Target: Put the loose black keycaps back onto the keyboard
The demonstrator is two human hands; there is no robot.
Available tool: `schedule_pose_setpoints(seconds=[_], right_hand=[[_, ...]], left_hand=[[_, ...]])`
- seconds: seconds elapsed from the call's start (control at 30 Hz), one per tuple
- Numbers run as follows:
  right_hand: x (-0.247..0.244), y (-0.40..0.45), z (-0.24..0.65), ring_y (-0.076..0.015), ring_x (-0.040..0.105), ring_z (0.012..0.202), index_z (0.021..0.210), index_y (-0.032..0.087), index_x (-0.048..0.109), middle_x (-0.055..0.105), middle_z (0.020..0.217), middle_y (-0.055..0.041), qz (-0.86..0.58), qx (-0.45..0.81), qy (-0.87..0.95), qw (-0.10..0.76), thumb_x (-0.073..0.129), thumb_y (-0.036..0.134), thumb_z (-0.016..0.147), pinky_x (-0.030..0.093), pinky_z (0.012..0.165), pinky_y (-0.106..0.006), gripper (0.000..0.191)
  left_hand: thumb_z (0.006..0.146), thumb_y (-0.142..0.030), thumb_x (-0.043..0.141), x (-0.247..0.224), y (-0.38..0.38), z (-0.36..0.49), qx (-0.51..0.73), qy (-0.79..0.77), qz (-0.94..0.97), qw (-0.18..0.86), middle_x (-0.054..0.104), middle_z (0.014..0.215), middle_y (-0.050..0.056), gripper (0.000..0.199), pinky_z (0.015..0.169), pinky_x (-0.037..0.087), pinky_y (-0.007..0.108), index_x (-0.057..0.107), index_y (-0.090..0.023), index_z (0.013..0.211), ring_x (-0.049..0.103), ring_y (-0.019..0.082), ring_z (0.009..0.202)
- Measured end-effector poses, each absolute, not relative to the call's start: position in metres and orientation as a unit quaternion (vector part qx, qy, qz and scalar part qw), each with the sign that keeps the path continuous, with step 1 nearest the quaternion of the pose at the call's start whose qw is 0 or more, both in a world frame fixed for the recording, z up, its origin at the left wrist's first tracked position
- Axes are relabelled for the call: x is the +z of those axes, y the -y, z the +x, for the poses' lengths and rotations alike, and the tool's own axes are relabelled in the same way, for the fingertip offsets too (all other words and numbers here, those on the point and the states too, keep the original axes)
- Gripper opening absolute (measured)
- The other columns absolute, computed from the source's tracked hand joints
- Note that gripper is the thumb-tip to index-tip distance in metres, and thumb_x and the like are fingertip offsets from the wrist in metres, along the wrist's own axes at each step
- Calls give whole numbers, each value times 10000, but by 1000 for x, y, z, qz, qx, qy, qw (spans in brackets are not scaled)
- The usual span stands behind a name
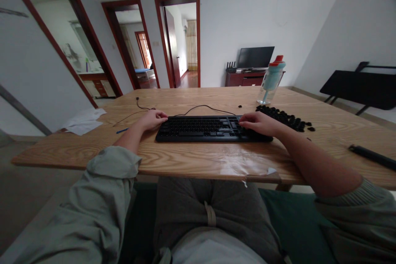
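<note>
Keyboard (198, 128) on table (185, 156): my L hand (154, 119) at its L end, R hand (259, 123) over R part; both curled, can't tell if gripping.

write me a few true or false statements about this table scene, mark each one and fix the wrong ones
1. The left hand is at the left end of the black keyboard. True.
2. The right hand is over the keyboard's right part. True.
3. The two hands are touching each other. False: the middle of the keyboard lies between them.
4. A bottle with a red lid stands just beyond the small black pieces. True.
5. The small black pieces are heaped left of the keyboard. False: they lie to the right.
6. The keyboard is standing on edge. False: it lies flat on the wooden table.
</note>
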State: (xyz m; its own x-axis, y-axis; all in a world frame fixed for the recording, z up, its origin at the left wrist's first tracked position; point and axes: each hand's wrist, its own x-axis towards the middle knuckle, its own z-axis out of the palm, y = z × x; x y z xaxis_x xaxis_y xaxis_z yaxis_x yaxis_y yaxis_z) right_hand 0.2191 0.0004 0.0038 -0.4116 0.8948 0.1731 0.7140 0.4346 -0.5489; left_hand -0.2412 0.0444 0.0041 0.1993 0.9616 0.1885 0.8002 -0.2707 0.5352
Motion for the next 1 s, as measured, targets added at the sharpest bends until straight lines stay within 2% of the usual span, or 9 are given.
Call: schedule_pose_setpoints(seconds=[0.3,0.67,0.83,1.0], right_hand=[[1,-4,221,-203,605,706,878,197,726,719,817,-54,-493,210,814,226,582,501,839,470,669,-331,339],[-1,-6,223,-196,590,685,906,192,717,709,796,-52,-486,214,819,219,570,507,852,465,660,-336,351],[-1,-6,223,-191,588,682,908,189,719,708,798,-49,-489,216,816,219,573,505,848,456,663,-329,354],[0,-6,222,-197,585,688,905,182,724,702,789,-55,-492,220,815,212,580,518,834,454,659,-333,373]], left_hand=[[733,-531,646,0,-55,-244,265,-573,749,201,727,839,63,390,728,487,300,701,-167,863,648,205,778],[725,-527,683,-3,-59,-249,257,-570,753,207,744,882,60,412,746,489,293,736,-177,935,657,210,817],[711,-532,682,-2,-58,-244,256,-580,742,219,728,844,59,423,719,478,294,732,-170,924,644,209,797],[699,-465,676,-2,-62,-241,274,-595,720,230,681,776,42,330,665,454,286,692,-163,830,605,191,732]])
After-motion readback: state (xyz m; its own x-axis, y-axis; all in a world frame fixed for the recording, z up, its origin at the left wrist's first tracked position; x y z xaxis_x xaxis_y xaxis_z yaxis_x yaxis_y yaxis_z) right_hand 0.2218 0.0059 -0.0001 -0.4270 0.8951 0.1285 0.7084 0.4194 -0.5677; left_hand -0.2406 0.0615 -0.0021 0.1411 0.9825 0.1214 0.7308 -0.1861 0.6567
